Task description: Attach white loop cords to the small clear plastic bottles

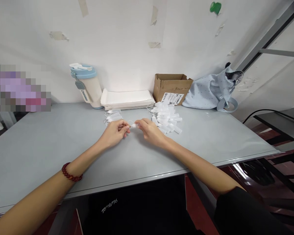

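One small clear plastic piece [133, 124] sits pinched between my two hands, just above the surface [51, 143] and near its middle. My left hand [115, 133] has its grip closed on the rounded, loop-like end; my right hand [150, 130] has its grip closed on the short white tube end. I judge this to be the joining step, with the two ends being pressed or fitted together, though the piece is too small for me to tell whether they are seated. The next move calls for a steady push along the tube's axis without bending the thin loop. Just right of my right hand lies a pile of white tubes [167, 118]; a smaller cluster of finished-looking pieces [112, 116] lies beyond my left. Farther back stand a stack of white trays [127, 99], a lidded cup [87, 85], a cardboard box [171, 87] and a blue cloth bag [212, 91].
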Available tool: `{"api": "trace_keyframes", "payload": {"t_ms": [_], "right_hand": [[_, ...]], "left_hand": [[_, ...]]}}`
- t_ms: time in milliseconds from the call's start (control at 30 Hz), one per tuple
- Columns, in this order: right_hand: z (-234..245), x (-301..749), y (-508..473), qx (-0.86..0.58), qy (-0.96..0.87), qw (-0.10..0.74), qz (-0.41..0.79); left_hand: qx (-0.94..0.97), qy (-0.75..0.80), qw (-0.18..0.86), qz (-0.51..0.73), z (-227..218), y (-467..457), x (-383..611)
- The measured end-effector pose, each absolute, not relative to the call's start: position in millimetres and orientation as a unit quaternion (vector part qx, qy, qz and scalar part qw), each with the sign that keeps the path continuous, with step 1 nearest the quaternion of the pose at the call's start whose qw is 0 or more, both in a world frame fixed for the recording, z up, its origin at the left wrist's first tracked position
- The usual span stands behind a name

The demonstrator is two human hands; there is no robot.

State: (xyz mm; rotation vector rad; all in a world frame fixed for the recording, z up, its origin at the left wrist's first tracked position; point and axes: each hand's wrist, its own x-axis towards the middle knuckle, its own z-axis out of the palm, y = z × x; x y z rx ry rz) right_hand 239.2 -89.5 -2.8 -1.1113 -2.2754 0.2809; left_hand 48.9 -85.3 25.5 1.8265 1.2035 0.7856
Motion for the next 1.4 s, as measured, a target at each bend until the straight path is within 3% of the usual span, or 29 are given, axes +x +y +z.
{"api": "trace_keyframes", "payload": {"t_ms": [300, 500, 700, 1400], "right_hand": [[-1.6, 241.3, -88.1, -0.410, -0.853, 0.307, 0.106], [6.7, 244.6, -85.7, -0.406, -0.829, 0.359, 0.141], [10.2, 244.9, -87.0, -0.413, -0.824, 0.360, 0.145], [5.7, 248.4, -89.2, -0.384, -0.856, 0.314, 0.147]], "left_hand": [[0.726, 0.473, 0.398, 0.301, 27.8, -85.6, 49.9], [0.689, 0.479, 0.449, 0.307, 35.3, -78.3, 43.0], [0.623, 0.477, 0.515, 0.346, 32.6, -74.9, 39.7], [0.703, 0.452, 0.466, 0.288, 28.3, -80.8, 39.7]]}}
